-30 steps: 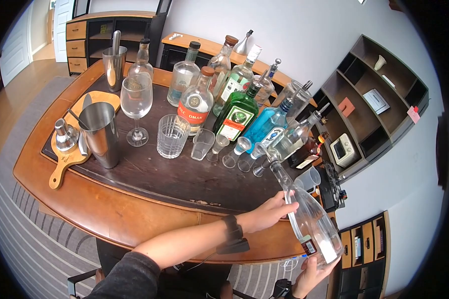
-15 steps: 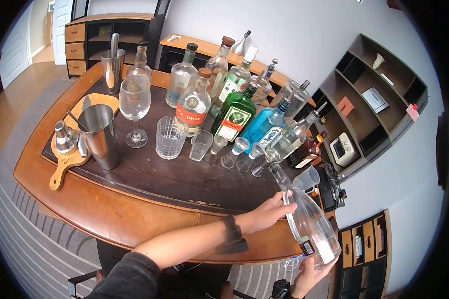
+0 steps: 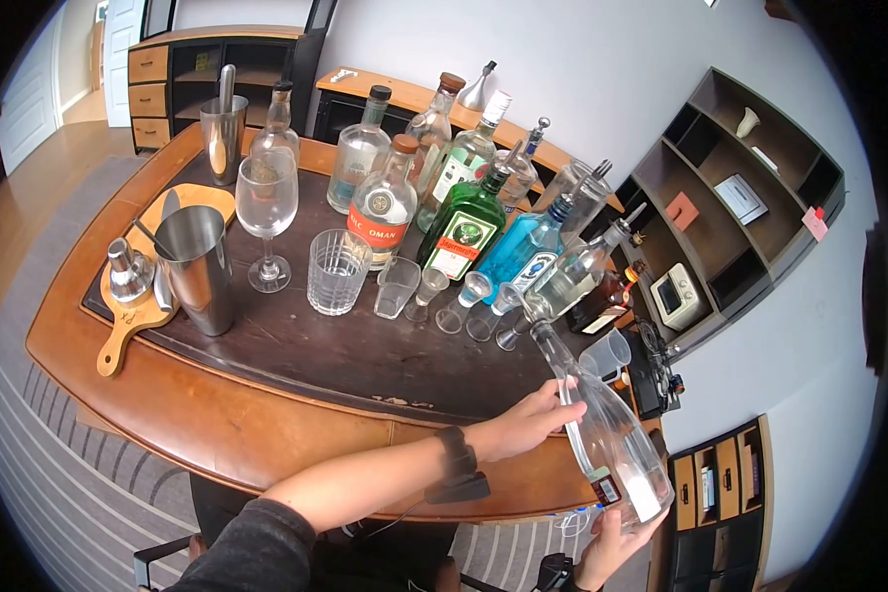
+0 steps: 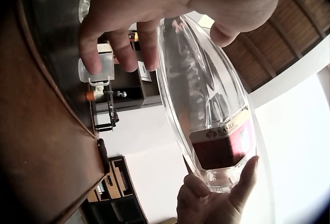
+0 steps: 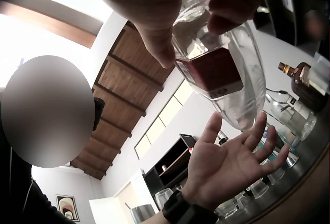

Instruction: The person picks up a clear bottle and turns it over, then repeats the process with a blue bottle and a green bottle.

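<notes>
A clear, tapering glass bottle (image 3: 617, 439) slants over the table's front right edge, its neck toward the far left and its broad base toward me. My left hand (image 3: 525, 422) holds it at the shoulder between thumb and forefinger. In the right wrist view the other left-hand fingers (image 5: 262, 152) spread away from the glass. At the base, my right hand (image 3: 614, 549) grips with thumb and fingers on opposite sides. A dark red label (image 4: 219, 146) shows low on the bottle in the left wrist view. Just past the neck stands a small metal jigger (image 3: 511, 333).
Several liquor bottles, among them a green one (image 3: 464, 232) and a blue one (image 3: 528, 242), crowd the table's far side. Small glasses stand before them. To the left are a wine glass (image 3: 266, 202), a metal shaker (image 3: 197, 271) and a wooden board (image 3: 118, 340). A plastic cup (image 3: 607, 355) stands right.
</notes>
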The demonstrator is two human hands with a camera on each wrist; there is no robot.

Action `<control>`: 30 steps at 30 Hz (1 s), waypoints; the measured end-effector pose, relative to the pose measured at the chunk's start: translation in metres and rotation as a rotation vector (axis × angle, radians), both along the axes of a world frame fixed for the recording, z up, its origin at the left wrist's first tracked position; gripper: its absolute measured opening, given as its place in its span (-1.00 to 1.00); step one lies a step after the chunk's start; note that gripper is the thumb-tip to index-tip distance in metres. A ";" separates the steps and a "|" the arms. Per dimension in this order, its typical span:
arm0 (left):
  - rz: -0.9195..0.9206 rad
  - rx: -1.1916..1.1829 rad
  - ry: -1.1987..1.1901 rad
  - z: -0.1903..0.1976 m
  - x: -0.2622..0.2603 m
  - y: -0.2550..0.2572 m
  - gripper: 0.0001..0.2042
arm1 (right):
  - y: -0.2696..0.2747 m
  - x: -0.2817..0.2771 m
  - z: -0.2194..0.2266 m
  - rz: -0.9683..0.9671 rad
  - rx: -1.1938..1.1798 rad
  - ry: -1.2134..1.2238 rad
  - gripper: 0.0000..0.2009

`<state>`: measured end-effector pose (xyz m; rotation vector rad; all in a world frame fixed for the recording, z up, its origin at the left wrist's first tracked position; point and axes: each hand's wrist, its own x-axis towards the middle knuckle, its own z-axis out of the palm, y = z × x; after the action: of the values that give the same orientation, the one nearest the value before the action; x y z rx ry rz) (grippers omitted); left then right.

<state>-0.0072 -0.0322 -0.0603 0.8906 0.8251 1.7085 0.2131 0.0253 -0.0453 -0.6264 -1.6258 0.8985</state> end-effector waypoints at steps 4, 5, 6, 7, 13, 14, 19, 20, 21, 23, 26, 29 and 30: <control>0.001 -0.001 -0.002 0.001 0.000 0.000 -0.33 | 0.004 0.005 -0.004 -0.002 0.000 -0.005 -0.14; 0.000 0.000 0.001 0.001 0.000 -0.001 -0.32 | 0.004 0.005 -0.005 -0.002 0.000 -0.007 -0.14; -0.001 0.000 0.003 0.001 0.000 0.000 -0.32 | 0.003 0.005 -0.004 -0.009 -0.003 -0.009 -0.14; -0.001 0.000 0.005 -0.001 0.000 0.001 -0.32 | 0.002 0.004 -0.003 -0.015 -0.006 -0.011 -0.13; 0.020 0.014 -0.028 -0.007 0.001 0.006 -0.29 | 0.002 0.003 -0.006 0.009 -0.028 -0.019 -0.13; 0.029 0.017 -0.034 -0.007 0.002 0.006 -0.29 | 0.003 0.003 -0.008 0.018 -0.031 -0.026 -0.13; 0.080 -0.016 0.050 -0.018 0.003 0.011 -0.29 | -0.002 0.003 -0.021 0.045 -0.073 0.003 -0.13; 0.088 -0.024 0.063 -0.020 0.003 0.013 -0.29 | -0.001 0.005 -0.026 0.050 -0.087 0.003 -0.13; 0.109 -0.016 0.070 -0.026 0.004 0.017 -0.30 | -0.002 0.005 -0.030 0.042 -0.128 0.006 -0.15; 0.152 0.000 0.083 -0.034 0.005 0.023 -0.31 | 0.011 0.014 -0.054 0.050 -0.014 -0.057 -0.16; 0.148 -0.078 0.109 -0.023 0.001 0.016 -0.52 | 0.009 0.018 -0.071 0.073 -0.062 -0.069 -0.15; 0.250 -0.089 0.267 0.002 -0.003 0.002 -0.60 | -0.010 0.011 -0.070 0.079 -0.201 -0.086 -0.13; 0.303 -0.089 0.338 0.008 -0.005 -0.001 -0.63 | -0.013 0.012 -0.075 0.101 -0.208 -0.082 -0.11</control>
<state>-0.0123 -0.0329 -0.0526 1.0502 1.3073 1.7851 0.2247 0.0128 -0.1208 -0.7374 -1.6615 1.1389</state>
